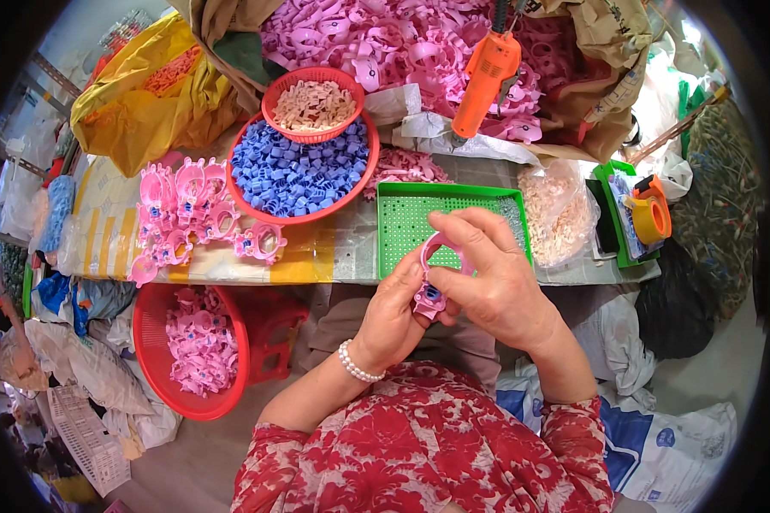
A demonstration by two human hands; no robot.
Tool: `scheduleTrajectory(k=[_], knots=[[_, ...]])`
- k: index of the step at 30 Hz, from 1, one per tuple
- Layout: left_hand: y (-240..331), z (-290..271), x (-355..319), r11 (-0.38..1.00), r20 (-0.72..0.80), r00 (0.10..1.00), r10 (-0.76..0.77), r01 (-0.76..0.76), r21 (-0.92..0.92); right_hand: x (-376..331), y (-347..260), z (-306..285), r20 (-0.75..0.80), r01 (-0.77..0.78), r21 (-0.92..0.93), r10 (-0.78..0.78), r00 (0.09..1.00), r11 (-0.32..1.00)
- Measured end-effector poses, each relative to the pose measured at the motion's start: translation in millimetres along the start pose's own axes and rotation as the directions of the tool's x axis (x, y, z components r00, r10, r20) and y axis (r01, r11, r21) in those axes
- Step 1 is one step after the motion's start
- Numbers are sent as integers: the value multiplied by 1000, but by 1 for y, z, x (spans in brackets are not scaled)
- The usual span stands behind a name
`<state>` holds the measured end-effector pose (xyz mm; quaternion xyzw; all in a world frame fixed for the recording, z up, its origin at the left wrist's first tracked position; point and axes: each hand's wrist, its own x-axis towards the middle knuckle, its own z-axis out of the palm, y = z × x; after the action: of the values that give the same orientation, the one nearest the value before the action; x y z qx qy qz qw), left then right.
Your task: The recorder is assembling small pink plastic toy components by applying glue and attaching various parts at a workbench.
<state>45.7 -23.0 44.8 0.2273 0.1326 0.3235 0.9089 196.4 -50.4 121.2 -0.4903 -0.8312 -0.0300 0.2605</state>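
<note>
Both my hands hold one pink ring-shaped plastic part with a small blue piece in it, just off the table's near edge. My left hand grips its lower left side, with a pearl bracelet on the wrist. My right hand closes on it from the right, thumb by the blue piece and fingers over the ring's top. Behind my hands lies a green perforated tray. Pink parts with blue pieces are grouped on the table at the left.
A red basket of blue pieces carries a smaller red basket. Pink parts fill a large sack behind. An orange electric screwdriver hangs over the table. A red basin stands lower left; a tape dispenser sits at right.
</note>
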Motion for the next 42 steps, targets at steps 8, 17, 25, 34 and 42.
scheduleTrajectory(k=[8,17,25,34,42], knots=[[-2,0,-1,1000,-28,999,-21,21,7,0,4,2,60,24,11,-24,998,1000],[3,3,-3,1000,-81,997,-16,17,10,-5,-5,-5,69,-53,61,49,996,997],[12,4,-2,997,12,998,65,-65,-44,-8,10,-19,-155,-15,150,38,987,989],[28,-18,-9,979,-39,979,201,-201,17,32,15,-15,-245,33,182,12,970,983],[53,-33,-23,939,-153,928,339,-325,109,105,34,21,-260,70,194,-17,965,978]])
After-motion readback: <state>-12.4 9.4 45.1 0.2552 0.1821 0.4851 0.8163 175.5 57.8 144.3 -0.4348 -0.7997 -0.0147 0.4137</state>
